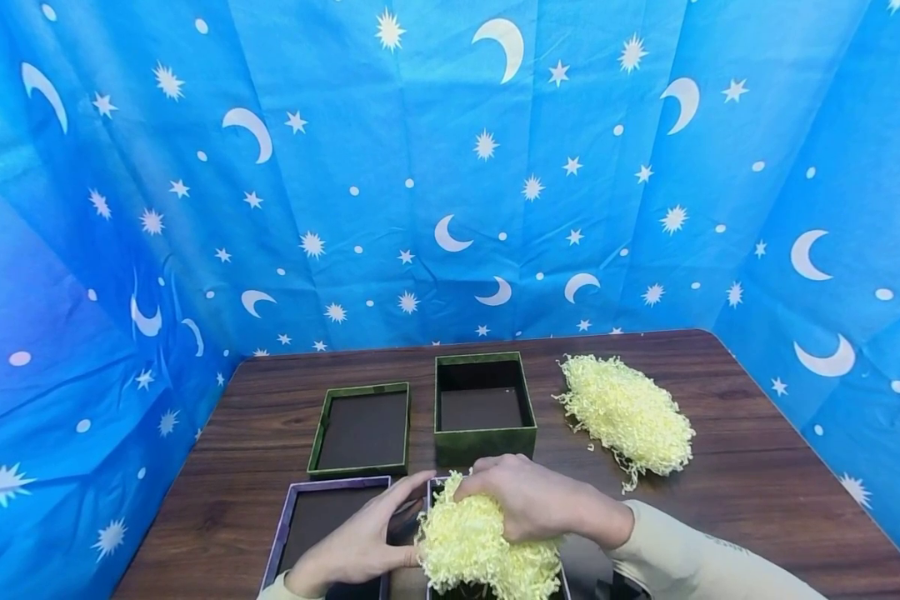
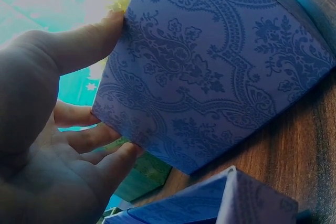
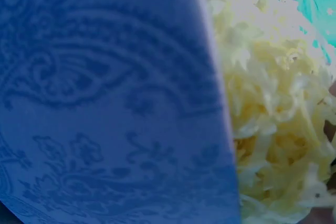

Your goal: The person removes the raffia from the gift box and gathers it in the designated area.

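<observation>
My right hand point(image 1: 536, 500) grips a big clump of pale yellow shredded paper point(image 1: 468, 542) in a purple patterned box point(image 2: 199, 66). The clump bulges above the rim and hides most of the inside; the fingertips are buried in it. In the right wrist view a box wall point(image 3: 115, 98) fills the left half, with shredded paper point(image 3: 273, 93) beside it. My left hand point(image 1: 367, 533) is spread at the box's left side. Its thumb and fingertips touch the patterned wall near the far corner, with the fingers fairly straight.
A shallow purple-rimmed lid point(image 1: 288, 521) lies under and left of my left hand. Farther back are a shallow green lid point(image 1: 363, 429) and a deeper green box point(image 1: 483, 446). A pile of yellow shreds point(image 1: 626, 417) lies back right on the wooden table point(image 1: 735, 442).
</observation>
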A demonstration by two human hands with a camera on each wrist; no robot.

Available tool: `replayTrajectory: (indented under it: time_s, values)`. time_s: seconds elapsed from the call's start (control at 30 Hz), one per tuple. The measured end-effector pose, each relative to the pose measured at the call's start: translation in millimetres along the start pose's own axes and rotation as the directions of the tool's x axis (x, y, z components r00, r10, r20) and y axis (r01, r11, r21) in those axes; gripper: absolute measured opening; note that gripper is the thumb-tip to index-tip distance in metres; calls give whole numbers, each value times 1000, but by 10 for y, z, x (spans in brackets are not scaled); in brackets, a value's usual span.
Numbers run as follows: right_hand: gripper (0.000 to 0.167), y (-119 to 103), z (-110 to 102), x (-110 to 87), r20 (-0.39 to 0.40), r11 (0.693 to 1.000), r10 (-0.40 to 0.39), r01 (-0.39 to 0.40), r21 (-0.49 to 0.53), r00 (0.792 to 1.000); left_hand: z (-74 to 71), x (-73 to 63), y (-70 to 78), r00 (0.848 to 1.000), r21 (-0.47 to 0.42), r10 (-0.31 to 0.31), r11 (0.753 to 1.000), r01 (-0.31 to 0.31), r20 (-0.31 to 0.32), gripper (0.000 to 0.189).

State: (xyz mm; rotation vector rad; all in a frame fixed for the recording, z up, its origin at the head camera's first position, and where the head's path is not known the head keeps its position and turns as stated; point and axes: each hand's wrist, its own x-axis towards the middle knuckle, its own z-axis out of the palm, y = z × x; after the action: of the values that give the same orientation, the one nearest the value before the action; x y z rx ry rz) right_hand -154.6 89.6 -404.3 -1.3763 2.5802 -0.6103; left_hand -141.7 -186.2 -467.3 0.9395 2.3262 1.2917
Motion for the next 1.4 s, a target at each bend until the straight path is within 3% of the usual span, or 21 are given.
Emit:
replayTrajectory:
  time_s: [0.17,0.3,0.63,0.83,1.07,1.3,1.4]
  values:
    - [84,6,-36,0,-4,1000,15,-15,23,1000,-1,5,-13,1000,-81,27,996,-26,13,82]
    - [85,2,-50,-4,-4,999,21,-20,42,1000,3,13,-14,1000,-111,10,994,-8,21,81]
    - [88,-45,-181,-38,-37,997,59,-57,58,998,18,6,31,999,28,-21,999,21,-29,86]
    - [90,-34,-238,-72,-73,998,28,-25,50,997,35,-2,44,998,86,-13,996,18,-63,86]
    - [89,-63,-322,-118,-90,997,22,-16,71,996,31,12,41,998,45,25,999,-23,-53,83]
    - [89,-101,-404,-163,-106,996,27,-19,82,994,35,18,11,995,-100,99,990,-101,-24,83]
    - [90,-111,-440,-185,-109,996,55,-47,80,992,33,15,8,995,-94,99,990,-101,-30,85]
